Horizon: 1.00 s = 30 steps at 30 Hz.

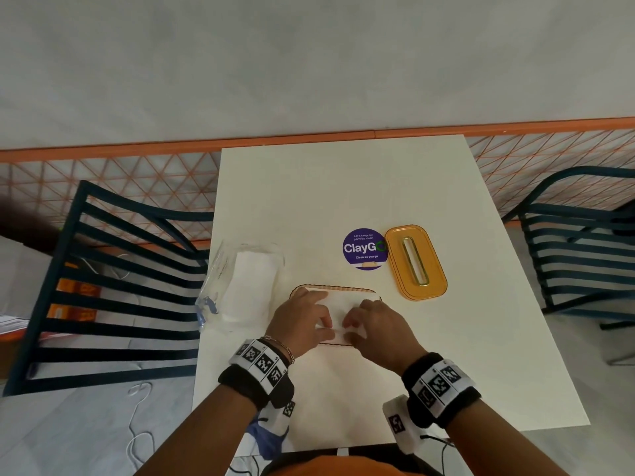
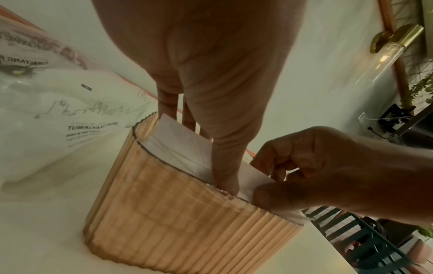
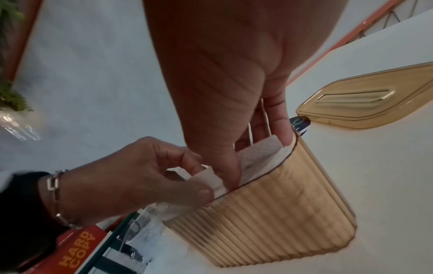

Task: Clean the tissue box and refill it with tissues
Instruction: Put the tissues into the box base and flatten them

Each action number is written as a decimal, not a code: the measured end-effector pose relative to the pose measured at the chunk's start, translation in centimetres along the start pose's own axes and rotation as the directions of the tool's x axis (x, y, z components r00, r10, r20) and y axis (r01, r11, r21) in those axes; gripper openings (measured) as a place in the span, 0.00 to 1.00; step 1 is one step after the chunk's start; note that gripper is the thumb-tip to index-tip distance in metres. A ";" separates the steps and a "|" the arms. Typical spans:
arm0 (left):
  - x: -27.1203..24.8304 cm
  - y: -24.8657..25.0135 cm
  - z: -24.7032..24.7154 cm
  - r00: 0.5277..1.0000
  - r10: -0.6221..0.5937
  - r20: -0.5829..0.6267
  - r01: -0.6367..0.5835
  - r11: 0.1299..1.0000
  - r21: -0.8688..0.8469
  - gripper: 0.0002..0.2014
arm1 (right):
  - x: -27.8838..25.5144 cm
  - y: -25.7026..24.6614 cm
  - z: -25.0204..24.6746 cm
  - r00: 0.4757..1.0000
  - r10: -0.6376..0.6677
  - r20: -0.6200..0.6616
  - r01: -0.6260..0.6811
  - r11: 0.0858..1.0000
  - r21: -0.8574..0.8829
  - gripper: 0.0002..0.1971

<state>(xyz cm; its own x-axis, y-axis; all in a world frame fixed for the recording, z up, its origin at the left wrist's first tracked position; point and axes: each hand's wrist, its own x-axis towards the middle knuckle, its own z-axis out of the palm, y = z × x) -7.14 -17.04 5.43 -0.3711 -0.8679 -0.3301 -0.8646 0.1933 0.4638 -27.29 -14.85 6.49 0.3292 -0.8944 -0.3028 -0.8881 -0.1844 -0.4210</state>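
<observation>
The amber ribbed tissue box (image 1: 330,288) stands open-topped on the white table (image 1: 343,187), near its front. A white stack of tissues (image 1: 342,304) sits inside it, up to the rim. My left hand (image 1: 304,319) grips the stack's left part, thumb on the near side and fingers at the far side. My right hand (image 1: 376,324) grips the right part the same way. In the left wrist view the thumb (image 2: 225,176) goes down between the tissues (image 2: 178,142) and the box wall (image 2: 187,213). The box's amber lid (image 1: 415,262) lies flat to the right, apart.
A clear plastic pack of tissues (image 1: 247,286) lies left of the box, at the table's left edge. A round purple ClayGo sticker (image 1: 364,249) sits beside the lid. Dark slatted chairs stand on the left (image 1: 113,286) and the right (image 1: 584,242). An orange book (image 3: 75,250) lies below the left edge.
</observation>
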 end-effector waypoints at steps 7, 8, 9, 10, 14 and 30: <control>-1.0 -2.2 -0.8 1.000 -0.021 0.000 0.021 0.999 -0.037 0.13 | 0.6 1.2 -0.3 0.993 -0.047 0.108 0.049 0.999 -0.016 0.09; -1.0 -2.3 -0.9 1.000 -0.022 0.014 0.022 0.999 -0.038 0.12 | 0.8 1.3 -0.4 0.992 -0.056 0.110 0.058 0.998 -0.018 0.09; -0.9 -2.3 -1.0 0.999 -0.022 0.031 0.023 0.999 -0.039 0.12 | 1.0 1.3 -0.5 0.992 -0.062 0.108 0.065 0.998 -0.026 0.08; -0.8 -2.3 -1.3 0.999 -0.020 0.049 0.022 0.999 -0.041 0.13 | 1.1 1.3 -0.6 0.993 -0.065 0.103 0.069 0.997 -0.038 0.08; -0.4 -2.4 -2.5 0.994 0.000 0.107 -0.001 1.000 0.012 0.16 | 1.2 1.1 -1.4 0.994 -0.062 0.093 0.069 0.994 -0.081 0.07; -0.9 -2.6 -2.5 0.998 -0.011 -0.054 0.011 1.000 -0.003 0.07 | 1.2 0.8 -1.9 0.994 -0.084 0.067 0.085 0.996 -0.015 0.16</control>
<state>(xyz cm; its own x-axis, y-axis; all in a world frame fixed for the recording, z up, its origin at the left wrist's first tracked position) -3.73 -17.92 6.51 -0.3425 -0.8936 -0.2900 -0.8676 0.1824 0.4627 -28.19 -16.85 7.42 0.4236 -0.8464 -0.3229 -0.8615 -0.2661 -0.4325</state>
